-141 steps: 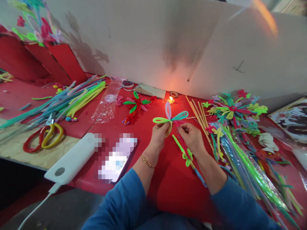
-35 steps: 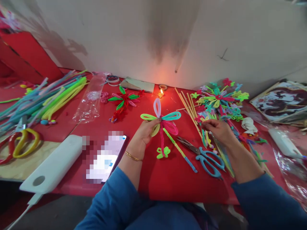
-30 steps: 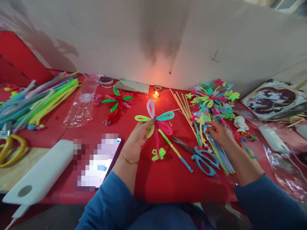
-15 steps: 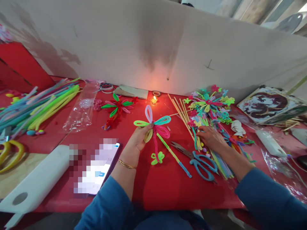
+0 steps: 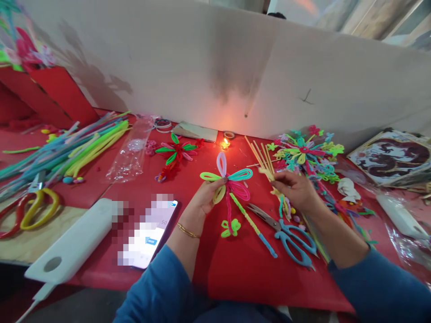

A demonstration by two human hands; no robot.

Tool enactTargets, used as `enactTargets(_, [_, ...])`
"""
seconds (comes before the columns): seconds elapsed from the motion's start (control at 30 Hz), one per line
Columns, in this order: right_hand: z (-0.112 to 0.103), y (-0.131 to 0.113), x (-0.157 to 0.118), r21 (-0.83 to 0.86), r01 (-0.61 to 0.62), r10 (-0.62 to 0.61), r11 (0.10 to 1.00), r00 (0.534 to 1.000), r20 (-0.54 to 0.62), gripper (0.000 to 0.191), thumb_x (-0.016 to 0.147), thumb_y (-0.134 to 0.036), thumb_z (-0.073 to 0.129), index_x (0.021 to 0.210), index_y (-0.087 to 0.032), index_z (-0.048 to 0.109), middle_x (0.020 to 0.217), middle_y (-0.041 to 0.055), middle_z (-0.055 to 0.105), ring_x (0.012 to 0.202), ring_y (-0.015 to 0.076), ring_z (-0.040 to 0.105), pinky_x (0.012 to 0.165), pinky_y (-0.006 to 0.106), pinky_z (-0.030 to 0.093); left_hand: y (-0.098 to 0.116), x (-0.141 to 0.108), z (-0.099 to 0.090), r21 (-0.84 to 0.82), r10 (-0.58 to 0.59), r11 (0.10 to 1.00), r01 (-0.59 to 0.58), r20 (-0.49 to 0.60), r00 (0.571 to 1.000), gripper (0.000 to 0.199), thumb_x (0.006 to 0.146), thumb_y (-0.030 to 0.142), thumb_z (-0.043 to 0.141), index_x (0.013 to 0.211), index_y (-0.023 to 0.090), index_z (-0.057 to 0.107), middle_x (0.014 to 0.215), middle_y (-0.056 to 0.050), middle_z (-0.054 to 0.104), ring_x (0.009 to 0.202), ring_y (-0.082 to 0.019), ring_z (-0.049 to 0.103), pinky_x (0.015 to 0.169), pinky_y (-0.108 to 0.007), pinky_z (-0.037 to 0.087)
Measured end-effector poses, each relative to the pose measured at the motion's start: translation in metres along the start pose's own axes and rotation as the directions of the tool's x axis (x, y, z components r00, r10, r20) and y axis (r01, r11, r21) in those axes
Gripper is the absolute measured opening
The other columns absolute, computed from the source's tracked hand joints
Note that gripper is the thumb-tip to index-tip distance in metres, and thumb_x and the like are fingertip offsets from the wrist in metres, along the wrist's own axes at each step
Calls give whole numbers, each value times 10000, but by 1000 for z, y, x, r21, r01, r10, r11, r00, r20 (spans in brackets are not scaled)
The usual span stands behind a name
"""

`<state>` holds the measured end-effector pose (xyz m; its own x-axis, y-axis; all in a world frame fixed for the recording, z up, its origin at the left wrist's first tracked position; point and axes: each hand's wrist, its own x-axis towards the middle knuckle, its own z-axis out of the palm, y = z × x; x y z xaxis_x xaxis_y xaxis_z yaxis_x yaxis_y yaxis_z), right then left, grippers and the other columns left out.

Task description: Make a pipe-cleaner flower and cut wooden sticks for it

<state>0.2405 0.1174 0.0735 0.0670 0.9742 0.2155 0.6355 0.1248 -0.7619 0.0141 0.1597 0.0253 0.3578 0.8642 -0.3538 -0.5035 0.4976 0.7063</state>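
Near the middle, my left hand (image 5: 205,197) pinches the centre of a pipe-cleaner flower (image 5: 239,189) with lilac, teal, pink, yellow and green looped petals. A pink stem with a small green flower (image 5: 230,228) hangs below it. My right hand (image 5: 296,190) is closed on a small pale yellow pipe-cleaner piece (image 5: 268,174), beside the wooden sticks (image 5: 257,154). Blue-handled scissors (image 5: 286,233) lie below that hand. Between the hands a green, yellow and blue wrapped stem (image 5: 254,224) rests on the red table (image 5: 235,269).
A small flame (image 5: 225,143) burns by the back wall. Finished flowers (image 5: 305,152) lie at right, pipe cleaners (image 5: 94,148) at left. A lit phone (image 5: 148,237), a white power bank (image 5: 76,242) and yellow-red scissors (image 5: 40,208) sit at front left.
My right hand has lifted off the pile and moved up, now holding a pale yellow piece. My left hand keeps the flower. The view has shifted left.
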Motion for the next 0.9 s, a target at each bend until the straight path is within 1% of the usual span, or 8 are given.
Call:
enactTargets(0.1, [18,-9,-6,-102,86,-71,991,987,144,173,758,-333,515,805,-208,626,669,1,631,579,134,573,542,246,458,-1,-1,1,-2,16,1000,-16,19,1000,225,524,260,754,571,105,598,506,9,575,454,-66,494,453,-194,364])
enactTargets(0.2, [29,-16,-7,-214,195,-152,957,968,202,161,781,-289,490,788,-208,629,709,14,647,626,141,584,569,243,439,-2,-2,1,25,24,999,-24,31,999,244,519,277,759,605,104,610,538,-1,589,482,-77,511,481,-204,376])
enactTargets(0.27, [34,-19,-6,-283,226,-178,932,966,186,159,783,-267,486,779,-204,632,719,20,655,647,148,590,579,242,423,-3,-1,0,41,33,999,-35,52,998,267,523,304,756,627,102,614,553,-8,594,499,-87,521,504,-215,390])
enactTargets(0.37, [40,-22,-5,-381,207,-167,901,977,134,162,785,-258,484,795,-205,637,697,17,659,627,148,591,552,237,396,-5,-1,-1,47,63,997,-67,75,995,292,512,318,760,641,102,611,568,-8,594,520,-94,526,530,-225,401])
enactTargets(0.47, [43,-25,-5,-478,224,-192,850,975,115,163,787,-258,481,791,-206,636,709,20,666,648,156,602,557,239,384,-5,-1,0,47,91,994,-95,77,993,301,504,318,763,643,104,603,579,-3,590,520,-86,512,525,-222,389])
enactTargets(0.67, [47,-29,-8,-629,258,-220,733,965,140,203,814,-273,439,806,-227,638,791,31,679,698,170,615,540,241,369,-5,-1,-1,81,121,989,-125,57,991,306,502,331,758,627,112,586,571,6,570,510,-84,491,512,-226,368])
enactTargets(0.77, [47,-27,-9,-634,260,-209,729,965,155,215,820,-281,430,831,-241,641,819,31,680,719,176,619,549,248,382,-6,0,-2,130,131,982,-134,35,991,285,532,333,737,624,114,578,558,12,548,496,-79,473,489,-221,342])
enactTargets(0.9, [45,-26,-9,-475,313,-206,823,942,264,218,806,-262,448,898,-235,645,851,38,680,767,182,618,628,263,430,-6,0,-3,181,134,975,-128,-20,991,250,556,317,716,621,116,582,538,10,542,487,-88,473,486,-227,341])
